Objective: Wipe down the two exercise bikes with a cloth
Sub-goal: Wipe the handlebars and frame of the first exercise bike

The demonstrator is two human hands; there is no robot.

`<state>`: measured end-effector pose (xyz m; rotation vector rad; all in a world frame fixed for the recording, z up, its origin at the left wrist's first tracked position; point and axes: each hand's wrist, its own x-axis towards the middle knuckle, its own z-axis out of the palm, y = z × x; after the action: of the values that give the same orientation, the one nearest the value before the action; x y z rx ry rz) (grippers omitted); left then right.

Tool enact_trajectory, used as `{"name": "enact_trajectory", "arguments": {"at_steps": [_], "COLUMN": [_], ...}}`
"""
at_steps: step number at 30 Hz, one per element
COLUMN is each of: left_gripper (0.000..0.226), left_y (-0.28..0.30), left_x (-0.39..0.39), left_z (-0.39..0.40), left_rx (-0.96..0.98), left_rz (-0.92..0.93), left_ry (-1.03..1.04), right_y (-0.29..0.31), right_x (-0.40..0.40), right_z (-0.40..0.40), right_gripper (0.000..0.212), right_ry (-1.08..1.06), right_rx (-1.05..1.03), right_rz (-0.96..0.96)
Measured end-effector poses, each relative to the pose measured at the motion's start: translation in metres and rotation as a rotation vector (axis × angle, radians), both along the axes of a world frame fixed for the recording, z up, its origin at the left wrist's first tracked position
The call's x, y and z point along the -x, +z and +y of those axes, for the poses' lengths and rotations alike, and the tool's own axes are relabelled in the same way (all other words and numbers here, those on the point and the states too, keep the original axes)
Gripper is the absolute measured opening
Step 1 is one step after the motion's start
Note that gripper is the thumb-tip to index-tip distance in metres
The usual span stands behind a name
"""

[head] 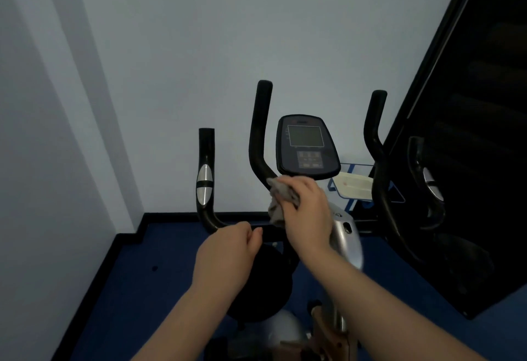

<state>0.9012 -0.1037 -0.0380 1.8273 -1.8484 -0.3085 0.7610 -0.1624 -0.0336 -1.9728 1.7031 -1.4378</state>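
Note:
One exercise bike (346,235) stands in front of me, with black handlebars and a dark console (306,146) on a silver post. My right hand (306,209) grips a crumpled grey cloth (281,195) and presses it against the inner left handlebar (258,138), just below the console. My left hand (228,249) curls around the lower black crossbar near the outer left grip (204,183) with its silver pulse sensor. The inner right handlebar (376,138) and outer right grip (427,183) stand untouched. A second bike is not in view.
A pale wall rises close behind the bike, with a corner at the left. A tall dark panel (462,160) leans along the right side. A white tray-like object (355,188) on a blue frame sits behind the console. The floor (148,275) is dark blue.

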Motion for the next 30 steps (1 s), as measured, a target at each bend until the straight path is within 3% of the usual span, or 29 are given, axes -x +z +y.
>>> {"name": "enact_trajectory", "arguments": {"at_steps": [8, 14, 18, 26, 30], "left_gripper": [0.043, 0.042, 0.041, 0.04, 0.041], "left_y": [0.002, 0.003, 0.004, 0.002, 0.004], "left_x": [0.0, 0.002, 0.001, 0.002, 0.001], "left_z": [0.001, 0.001, 0.001, -0.001, 0.0], "left_rx": [-0.003, 0.0, -0.012, -0.009, -0.018], "left_rz": [0.011, -0.072, -0.07, -0.078, -0.069], "left_ry": [-0.014, -0.001, 0.005, -0.009, 0.004], "right_y": [0.026, 0.027, 0.045, 0.037, 0.036], "right_x": [-0.003, 0.002, -0.02, 0.002, -0.019], "right_z": [-0.038, -0.044, -0.069, -0.073, -0.065], "right_gripper": [0.028, 0.022, 0.018, 0.023, 0.019], "right_ry": [0.187, 0.1, 0.234, 0.201, 0.257], "right_rx": [-0.166, -0.161, -0.272, -0.211, -0.185], "right_rz": [-0.105, -0.004, -0.214, 0.076, -0.07]}}
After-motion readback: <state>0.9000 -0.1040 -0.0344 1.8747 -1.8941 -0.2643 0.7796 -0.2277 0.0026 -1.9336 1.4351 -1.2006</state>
